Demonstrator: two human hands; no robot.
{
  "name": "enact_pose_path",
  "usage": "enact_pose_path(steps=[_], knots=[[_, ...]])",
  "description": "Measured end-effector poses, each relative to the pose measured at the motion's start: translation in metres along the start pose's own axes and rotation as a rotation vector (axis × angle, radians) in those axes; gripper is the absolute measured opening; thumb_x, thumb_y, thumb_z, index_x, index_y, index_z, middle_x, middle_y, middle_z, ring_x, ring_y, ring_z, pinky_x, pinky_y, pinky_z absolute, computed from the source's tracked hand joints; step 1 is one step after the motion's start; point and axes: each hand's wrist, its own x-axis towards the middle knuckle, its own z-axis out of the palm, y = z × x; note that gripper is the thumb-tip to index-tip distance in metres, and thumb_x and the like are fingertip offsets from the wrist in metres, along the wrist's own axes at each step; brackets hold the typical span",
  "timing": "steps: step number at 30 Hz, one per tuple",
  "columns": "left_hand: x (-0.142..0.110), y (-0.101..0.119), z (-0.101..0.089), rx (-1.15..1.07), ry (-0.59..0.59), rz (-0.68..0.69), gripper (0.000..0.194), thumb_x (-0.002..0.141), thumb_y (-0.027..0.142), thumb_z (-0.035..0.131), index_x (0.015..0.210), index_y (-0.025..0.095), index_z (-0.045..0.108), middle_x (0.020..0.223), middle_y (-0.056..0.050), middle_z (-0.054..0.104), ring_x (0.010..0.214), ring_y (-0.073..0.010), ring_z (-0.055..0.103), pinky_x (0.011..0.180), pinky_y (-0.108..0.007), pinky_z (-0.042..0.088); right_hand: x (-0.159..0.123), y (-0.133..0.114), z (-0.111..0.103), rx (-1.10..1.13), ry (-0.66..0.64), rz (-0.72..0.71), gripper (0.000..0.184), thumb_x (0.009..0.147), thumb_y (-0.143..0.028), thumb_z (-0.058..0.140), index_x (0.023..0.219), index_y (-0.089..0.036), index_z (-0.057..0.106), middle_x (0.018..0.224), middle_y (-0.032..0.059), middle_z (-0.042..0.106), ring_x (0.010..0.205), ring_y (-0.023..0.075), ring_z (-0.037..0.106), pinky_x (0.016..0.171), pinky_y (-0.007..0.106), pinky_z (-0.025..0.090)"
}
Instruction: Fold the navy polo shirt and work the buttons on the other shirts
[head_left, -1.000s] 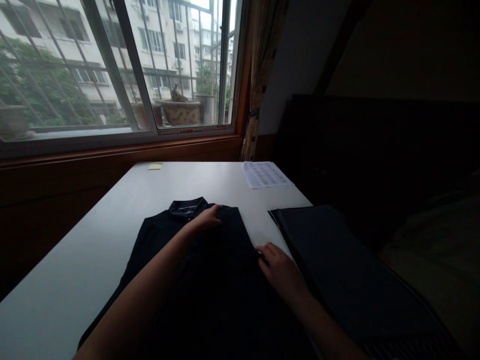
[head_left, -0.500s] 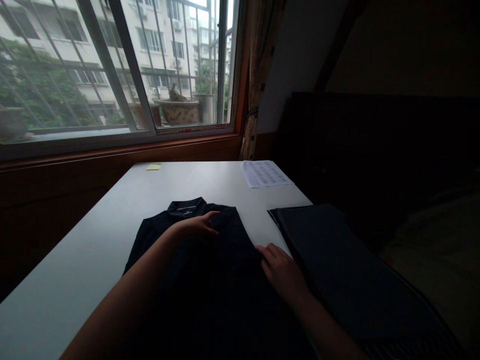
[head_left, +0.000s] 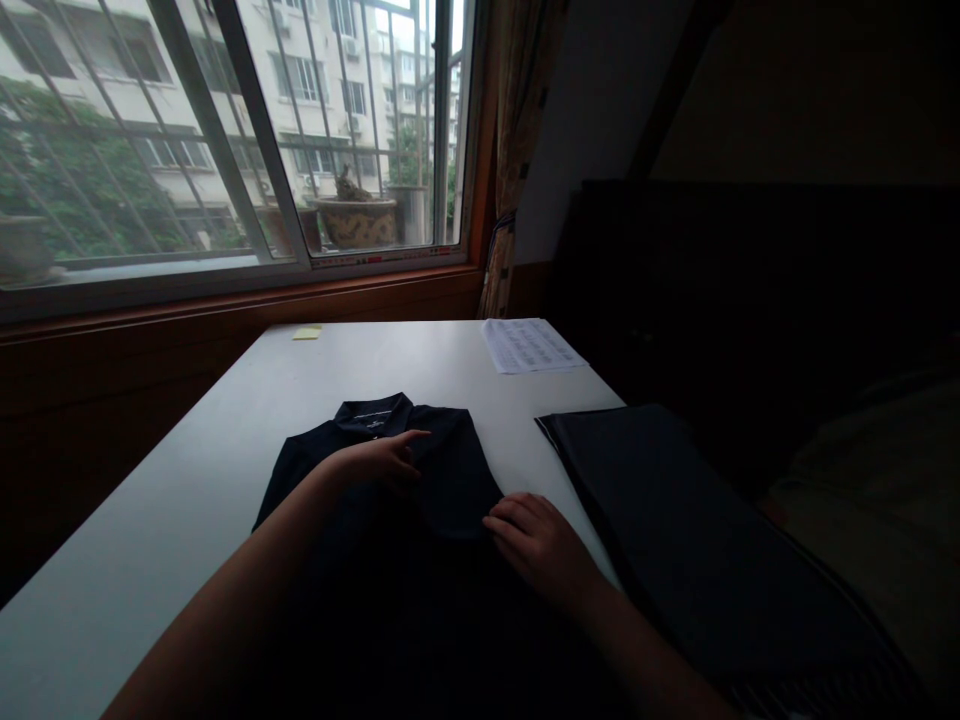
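A dark navy collared shirt lies on the white table, its collar towards the window. My left hand rests over the upper chest just below the collar, index finger stretched out and the others loosely spread. At the shirt's right edge is my right hand, fingers bent and closed together on the cloth. The lower part of the shirt fades into deep shadow, so its outline there is hidden.
A dark folded cloth lies along the table's right side. Printed sheets sit at the far right corner, and a yellow sticky note at the far left. Beyond the table is a barred window with a curtain.
My right hand has moved left and slightly nearer, bringing the shirt's right edge inward. My left hand has slid a little to the left.
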Motion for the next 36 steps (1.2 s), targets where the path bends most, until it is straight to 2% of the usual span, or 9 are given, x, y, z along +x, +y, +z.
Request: enact_pose_path(steps=[5,8,11,13,16,21,26,30,36], knots=[[0.001,0.003,-0.004,0.324,0.059,-0.01,0.077,0.074,0.02,0.078,0.144,0.03,0.047,0.084,0.0,0.066,0.074,-0.0198,0.068,0.066,-0.03,0.057,-0.002,0.003,0.001,0.077,0.035,-0.03,0.018,0.095,-0.015,0.057,0.108,-0.021,0.069,0.104,0.0077,0.073,0.103,0.0231,0.066,0.09,0.041,0.055],[0.007,0.01,0.0,0.519,0.233,0.066,0.06,0.076,0.024,0.077,0.134,0.024,0.058,0.095,-0.008,0.069,0.089,-0.0275,0.068,0.079,-0.038,0.056,-0.004,0.004,0.003,0.101,0.013,-0.063,0.018,0.093,-0.014,0.059,0.106,-0.021,0.069,0.104,0.0076,0.073,0.105,0.0231,0.067,0.091,0.041,0.056],[0.02,0.019,0.015,0.662,0.452,0.222,0.052,0.088,0.026,0.064,0.139,0.022,0.052,0.132,-0.015,0.057,0.122,-0.0337,0.055,0.104,-0.046,0.045,-0.005,0.005,0.005,0.115,0.008,-0.085,0.02,0.092,-0.013,0.058,0.106,-0.022,0.069,0.104,0.0076,0.074,0.104,0.0224,0.068,0.09,0.039,0.058],[0.033,0.025,0.03,0.721,0.522,0.325,0.053,0.092,0.027,0.059,0.144,0.026,0.047,0.146,-0.012,0.047,0.134,-0.0321,0.045,0.114,-0.045,0.036,-0.005,0.006,0.006,0.12,0.009,-0.088,0.02,0.092,-0.013,0.058,0.106,-0.022,0.069,0.104,0.0077,0.074,0.104,0.0225,0.069,0.09,0.039,0.058],[0.057,0.031,0.05,0.76,0.561,0.408,0.054,0.092,0.029,0.061,0.144,0.031,0.047,0.148,-0.007,0.045,0.137,-0.0283,0.043,0.118,-0.04,0.03,-0.007,0.008,0.006,0.126,-0.003,-0.077,0.021,0.093,-0.014,0.057,0.108,-0.022,0.069,0.106,0.0078,0.074,0.105,0.0231,0.068,0.091,0.04,0.058],[0.094,0.031,0.052,0.666,0.718,0.297,0.06,0.098,0.029,0.051,0.152,0.014,0.03,0.14,-0.021,0.047,0.127,-0.0307,0.053,0.109,-0.045,0.041,-0.009,0.009,0.003,0.122,-0.004,-0.078,0.021,0.094,-0.013,0.057,0.109,-0.021,0.068,0.107,0.0074,0.074,0.107,0.0229,0.067,0.092,0.04,0.057],[0.1,0.023,0.028,0.572,0.63,0.182,0.054,0.094,0.023,0.061,0.143,0.015,0.041,0.116,-0.012,0.065,0.102,-0.0232,0.066,0.092,-0.04,0.054,-0.008,0.009,0.0,0.138,-0.002,-0.065,0.019,0.094,-0.014,0.056,0.107,-0.021,0.068,0.105,0.0076,0.073,0.103,0.0229,0.067,0.09,0.04,0.057],[0.089,0.017,0.015,0.532,0.55,0.134,0.04,0.097,0.033,0.061,0.132,0.016,0.053,0.12,-0.01,0.063,0.098,-0.0215,0.066,0.085,-0.042,0.057,-0.007,0.009,0.0,0.169,-0.018,-0.057,0.02,0.095,-0.014,0.055,0.108,-0.021,0.067,0.106,0.0076,0.072,0.101,0.0225,0.065,0.089,0.041,0.055],[0.082,0.019,0.012,0.483,0.478,0.07,0.055,0.097,0.032,0.059,0.145,0.016,0.04,0.114,-0.012,0.066,0.088,-0.0198,0.068,0.077,-0.035,0.057,-0.008,0.009,-0.002,0.169,-0.04,-0.058,0.018,0.094,-0.014,0.057,0.108,-0.021,0.067,0.104,0.0068,0.07,0.097,0.0213,0.063,0.086,0.04,0.054]])
